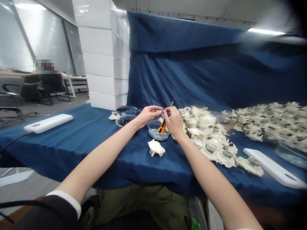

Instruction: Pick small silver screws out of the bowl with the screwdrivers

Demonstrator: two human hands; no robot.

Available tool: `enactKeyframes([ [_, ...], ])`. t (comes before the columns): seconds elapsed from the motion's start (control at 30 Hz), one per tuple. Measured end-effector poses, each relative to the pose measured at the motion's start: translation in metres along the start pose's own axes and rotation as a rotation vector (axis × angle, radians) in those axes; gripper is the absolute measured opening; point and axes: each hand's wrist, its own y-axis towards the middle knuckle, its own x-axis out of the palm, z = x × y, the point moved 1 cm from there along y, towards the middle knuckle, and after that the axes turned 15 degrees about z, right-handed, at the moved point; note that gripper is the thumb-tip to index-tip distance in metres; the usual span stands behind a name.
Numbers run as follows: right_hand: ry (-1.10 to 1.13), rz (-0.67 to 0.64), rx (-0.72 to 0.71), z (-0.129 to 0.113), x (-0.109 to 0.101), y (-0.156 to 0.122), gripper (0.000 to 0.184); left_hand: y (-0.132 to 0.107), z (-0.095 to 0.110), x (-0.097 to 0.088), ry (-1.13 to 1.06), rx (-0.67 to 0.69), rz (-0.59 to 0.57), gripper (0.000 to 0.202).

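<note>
My left hand (149,114) and my right hand (174,122) meet above a small clear bowl of tiny silvery screws (157,131). My right hand grips a screwdriver with an orange handle (163,126), its thin shaft pointing up and to the right. My left fingers are pinched at the driver's tip on something too small to make out. A single white plastic gear part (156,148) lies on the blue cloth (96,140) just in front of the bowl.
A big heap of white plastic parts (211,134) spreads right of my hands, with more at far right (271,121). A bowl of black pieces (124,121) sits left. White flat devices lie at left (48,123) and right (273,167). Blue backdrop behind; a person sits far left.
</note>
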Motion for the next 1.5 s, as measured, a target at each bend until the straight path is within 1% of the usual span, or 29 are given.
enactKeyframes([
  [0.17, -0.002, -0.008, 0.009, -0.001, -0.001, 0.000, 0.024, 0.002, -0.004, 0.000, 0.074, 0.050, -0.001, 0.046],
  [0.3, 0.006, -0.013, 0.009, -0.001, -0.001, 0.000, 0.023, 0.001, -0.003, 0.001, 0.103, 0.107, -0.006, 0.045],
  [0.57, 0.058, -0.018, 0.032, 0.000, 0.000, 0.002, 0.022, 0.000, 0.002, 0.003, 0.100, 0.227, 0.014, 0.042],
  [0.7, 0.092, -0.019, 0.046, 0.000, 0.000, 0.002, 0.022, 0.000, 0.003, 0.003, 0.113, 0.261, 0.022, 0.041],
  [0.77, 0.089, -0.011, 0.048, 0.000, 0.000, 0.002, 0.021, -0.002, 0.004, 0.003, 0.137, 0.231, 0.037, 0.042],
  [0.83, 0.078, -0.005, 0.047, 0.000, 0.000, 0.001, 0.020, -0.004, 0.005, 0.004, 0.155, 0.154, 0.061, 0.042],
  [0.93, 0.061, -0.013, 0.033, -0.001, -0.001, 0.001, 0.020, -0.006, 0.008, 0.006, 0.127, 0.030, 0.072, 0.036],
  [1.0, 0.055, -0.028, 0.020, -0.002, -0.001, 0.001, 0.021, -0.005, 0.009, 0.007, 0.077, -0.008, 0.066, 0.034],
  [1.07, 0.053, -0.043, 0.013, -0.004, -0.002, 0.001, 0.023, -0.005, 0.009, 0.007, 0.056, -0.014, 0.073, 0.036],
  [1.17, 0.049, -0.053, 0.010, -0.004, -0.002, 0.001, 0.024, -0.004, 0.006, 0.005, 0.095, 0.034, 0.096, 0.041],
  [1.33, 0.042, -0.057, 0.009, -0.003, -0.002, 0.001, 0.023, -0.002, 0.003, 0.003, 0.097, 0.140, 0.057, 0.049],
  [1.5, 0.044, -0.054, 0.007, -0.002, -0.001, 0.001, 0.022, 0.001, 0.003, 0.002, 0.062, 0.263, 0.059, 0.050],
])
